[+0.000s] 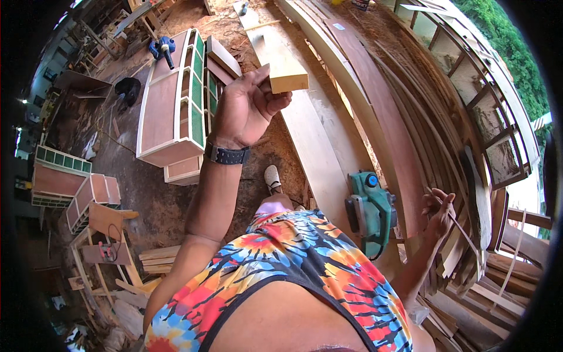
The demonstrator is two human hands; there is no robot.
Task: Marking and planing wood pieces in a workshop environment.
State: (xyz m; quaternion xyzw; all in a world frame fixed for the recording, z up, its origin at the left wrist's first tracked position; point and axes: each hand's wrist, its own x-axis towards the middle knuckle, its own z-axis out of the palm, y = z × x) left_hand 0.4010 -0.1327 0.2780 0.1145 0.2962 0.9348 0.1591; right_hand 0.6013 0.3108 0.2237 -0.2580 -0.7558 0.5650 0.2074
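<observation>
My left hand (249, 108), a dark watch strap at its wrist, is closed on the side of a pale wooden board (287, 64). The board's squared end faces me and it stretches away above a long light plank (316, 146). Off to the right, my right hand (438, 212) has its fingers bent round a thin dark stick (464, 233), which slants down past the hand. Between my arms a green electric planer (372, 214) rests on the planks, nearer my right hand.
Long boards (375, 105) lie stacked along the right, beside wood-framed mesh panels (487, 111). On the left stands a cabinet with green mesh (167, 111), a blue power tool (163, 50) on top. Smaller cabinets (64, 176) and a wooden frame (111, 252) stand farther left. Sawdust covers the floor.
</observation>
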